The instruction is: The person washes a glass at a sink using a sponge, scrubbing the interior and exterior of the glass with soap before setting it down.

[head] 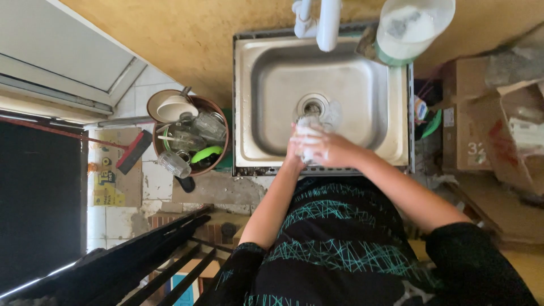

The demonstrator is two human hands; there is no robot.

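We see both hands meeting over the near edge of the sink (255,85), the right hand (331,150) wrapped, soapy, around a clear glass (317,122) whose long axis points away toward the drain (312,106), the left hand (294,148) pressed alongside its base.

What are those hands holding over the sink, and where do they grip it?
A clear glass, soapy, over the sink. Both hands, left and right, wrap its near end; exact finger placement cannot be told.

Brown basin (218,160) of glassware, white tap (327,22), cardboard boxes (476,113).
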